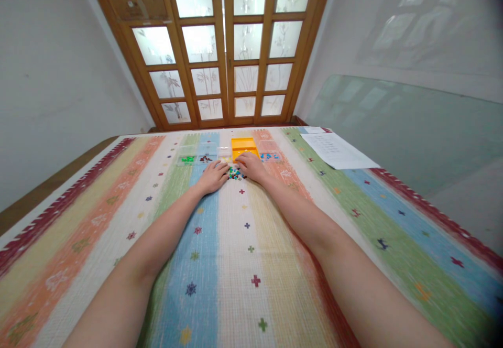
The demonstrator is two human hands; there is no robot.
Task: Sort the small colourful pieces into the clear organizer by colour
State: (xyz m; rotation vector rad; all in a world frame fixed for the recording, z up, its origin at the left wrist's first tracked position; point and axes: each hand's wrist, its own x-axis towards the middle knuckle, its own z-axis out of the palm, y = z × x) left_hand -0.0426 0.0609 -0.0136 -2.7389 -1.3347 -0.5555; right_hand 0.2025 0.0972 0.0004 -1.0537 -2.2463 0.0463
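Observation:
A small heap of mixed coloured pieces (236,173) lies on the striped cloth between my hands. My left hand (214,177) rests at the heap's left side, fingers stretched and somewhat apart. At the near edge of an open orange box (244,143), my right hand (251,167) has its fingers bent together; anything between the fingertips is too small to make out. Clear boxes flank the orange one: green pieces (187,159) and dark brown pieces (205,158) on the left, blue pieces (270,156) on the right. Part of a clear box (225,152) shows just left of the orange box.
A striped tablecloth (231,264) covers the table. Printed paper sheets (336,150) lie at the back right. Beyond the table's far edge stand wooden doors with glass panes (226,70). A pale glass panel (412,128) leans along the right wall.

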